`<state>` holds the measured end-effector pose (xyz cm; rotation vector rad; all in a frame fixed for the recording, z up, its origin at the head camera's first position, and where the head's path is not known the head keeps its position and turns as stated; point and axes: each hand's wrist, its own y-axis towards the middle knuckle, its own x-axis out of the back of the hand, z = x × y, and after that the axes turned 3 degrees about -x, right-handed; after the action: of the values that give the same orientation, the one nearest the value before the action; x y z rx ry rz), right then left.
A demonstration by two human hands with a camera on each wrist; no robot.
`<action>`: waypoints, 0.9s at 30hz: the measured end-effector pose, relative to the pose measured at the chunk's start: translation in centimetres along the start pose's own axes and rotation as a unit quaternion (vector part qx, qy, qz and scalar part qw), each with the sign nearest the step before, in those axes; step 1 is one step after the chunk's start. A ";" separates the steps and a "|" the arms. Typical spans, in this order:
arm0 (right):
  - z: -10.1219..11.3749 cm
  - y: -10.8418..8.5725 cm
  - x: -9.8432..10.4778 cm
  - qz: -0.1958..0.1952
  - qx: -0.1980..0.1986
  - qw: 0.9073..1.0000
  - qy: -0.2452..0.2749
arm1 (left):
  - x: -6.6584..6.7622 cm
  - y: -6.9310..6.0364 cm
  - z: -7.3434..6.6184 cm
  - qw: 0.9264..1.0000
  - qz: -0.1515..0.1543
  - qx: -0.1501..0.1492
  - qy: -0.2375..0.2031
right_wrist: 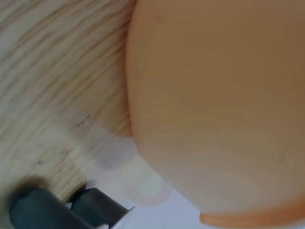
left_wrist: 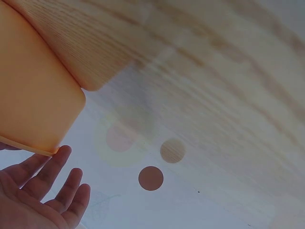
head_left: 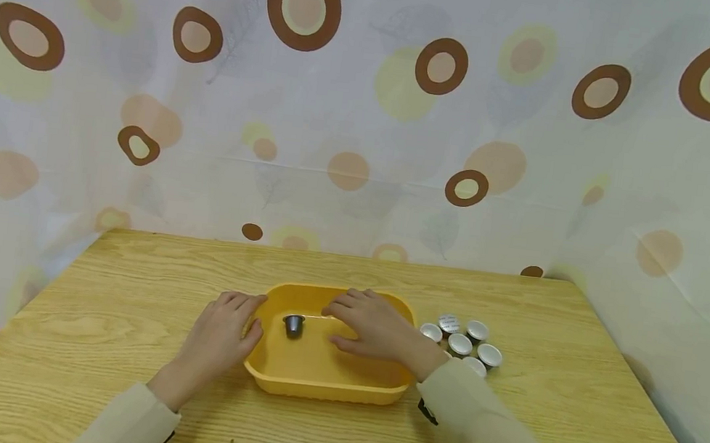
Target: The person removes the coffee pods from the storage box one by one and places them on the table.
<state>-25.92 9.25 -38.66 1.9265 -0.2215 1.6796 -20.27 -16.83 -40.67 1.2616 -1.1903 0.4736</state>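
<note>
A dark coffee capsule lies inside the yellow tray, left of its middle. My left hand is at the tray's left side, fingers spread and loosely bent. In the left wrist view, its fingertips are at the tray's rim. My right hand hovers over the right half of the tray, palm down, thumb apart from the fingers and nothing visible in it. In the right wrist view the tray's outer wall fills most of the picture and the right hand is hidden.
Several more coffee capsules with pale lids stand on the wooden table right of the tray, partly behind the right forearm. Dark capsule sides show in the right wrist view. A patterned cloth hangs behind the table.
</note>
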 end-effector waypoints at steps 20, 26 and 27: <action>1.7 2.8 -0.1 0.066 -0.004 0.997 -0.031 | 0.1 0.0 0.1 1.000 -0.002 -0.005 0.003; 2.6 3.5 -0.1 0.090 -0.007 0.994 -0.068 | 0.2 -0.1 0.1 1.000 -0.003 -0.008 0.006; 2.7 3.5 -0.1 0.092 -0.007 0.993 -0.075 | 0.2 -0.1 0.1 1.000 -0.004 -0.010 0.007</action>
<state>-25.28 4.89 -37.79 2.0770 -0.4815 1.6430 -20.17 -17.03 -40.59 1.2442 -1.1758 0.4639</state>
